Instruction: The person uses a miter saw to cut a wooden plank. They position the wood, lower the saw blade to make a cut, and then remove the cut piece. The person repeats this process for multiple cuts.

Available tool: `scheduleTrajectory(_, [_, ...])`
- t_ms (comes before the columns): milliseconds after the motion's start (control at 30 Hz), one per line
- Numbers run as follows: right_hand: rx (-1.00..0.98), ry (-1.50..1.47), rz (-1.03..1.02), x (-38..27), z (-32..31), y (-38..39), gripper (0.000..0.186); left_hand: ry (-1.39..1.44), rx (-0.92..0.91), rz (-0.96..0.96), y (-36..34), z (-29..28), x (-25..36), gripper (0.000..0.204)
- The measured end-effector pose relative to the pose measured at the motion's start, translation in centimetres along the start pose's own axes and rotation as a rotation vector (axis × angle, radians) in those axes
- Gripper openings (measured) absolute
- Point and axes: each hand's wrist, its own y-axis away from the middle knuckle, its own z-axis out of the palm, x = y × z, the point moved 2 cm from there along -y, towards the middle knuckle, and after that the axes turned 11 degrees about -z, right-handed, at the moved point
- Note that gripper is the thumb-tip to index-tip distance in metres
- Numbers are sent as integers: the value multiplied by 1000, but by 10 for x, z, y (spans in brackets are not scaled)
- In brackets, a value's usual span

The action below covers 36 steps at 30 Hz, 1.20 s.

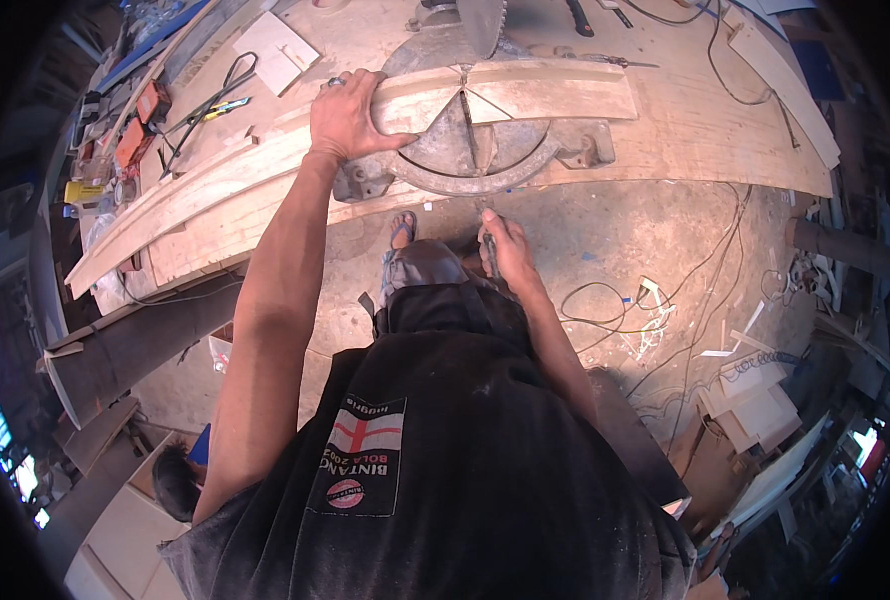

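Note:
A long pale wooden strip [230,173] runs from the left onto the bed of a mitre saw [445,180]. My left hand [350,120] grips it close to the saw, fingers over its far edge and thumb stretched along it. Right of the cutting slot lies a shorter wooden piece [565,90], with a small triangular piece [487,108] at its left end. The toothed saw blade [482,25] is raised behind them. My right hand [510,248], low in front of the bench, is closed around a small dark tool [492,258] whose kind I cannot make out.
The wooden bench top [695,155] curves across the far side. Orange power tools [143,125] and a black-handled tool [205,105] lie on its left. A loose cable [605,300] trails over the floor at right, near a stack of board pieces [755,405].

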Motion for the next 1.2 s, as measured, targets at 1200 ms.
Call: scheduleTrajectory(1200, [30,16,-23,8,3,-2,59,14,10,-34,0,0,5,100])
